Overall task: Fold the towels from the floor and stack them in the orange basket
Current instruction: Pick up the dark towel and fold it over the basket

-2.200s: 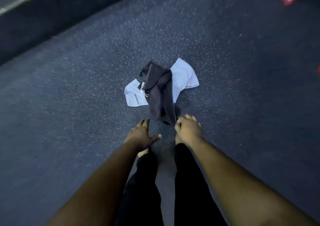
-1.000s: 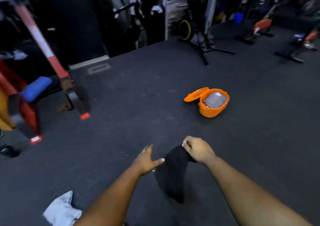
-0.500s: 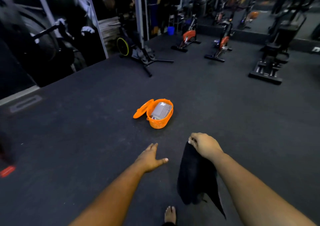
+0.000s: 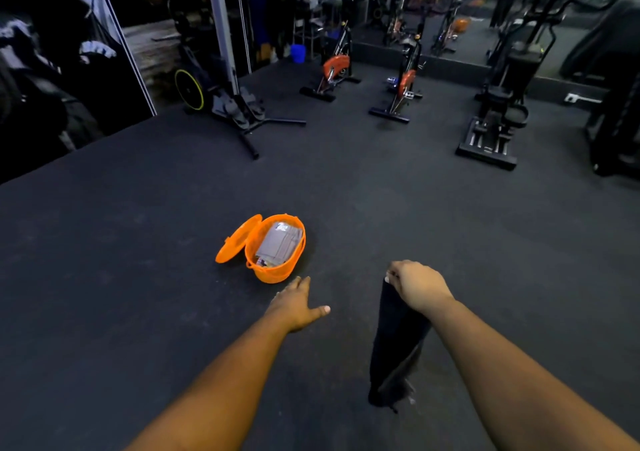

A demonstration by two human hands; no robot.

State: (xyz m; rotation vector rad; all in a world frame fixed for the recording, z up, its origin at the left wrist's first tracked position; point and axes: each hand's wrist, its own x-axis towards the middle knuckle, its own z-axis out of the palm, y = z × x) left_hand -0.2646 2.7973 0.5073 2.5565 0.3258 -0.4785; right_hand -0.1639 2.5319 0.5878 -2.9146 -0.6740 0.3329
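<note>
A black towel (image 4: 393,343) hangs straight down from my right hand (image 4: 417,286), which pinches its top edge. My left hand (image 4: 298,303) stretches forward with flat fingers and thumb out, holding nothing. The orange basket (image 4: 277,272) stands on the dark floor just ahead of my left hand, its round lid (image 4: 237,239) hinged open to the left. A folded grey towel (image 4: 280,243) lies inside the basket.
Dark rubber gym floor (image 4: 450,215) stretches all around. Two exercise bikes (image 4: 332,70) with orange wheels stand at the back, a black stepper machine (image 4: 498,118) at the right, a rack with a metal post (image 4: 221,35) at the back left.
I lifted the black towel off the white one on the floor and turned toward the basket. The basket now lies closer, and the white towel has left the view.
</note>
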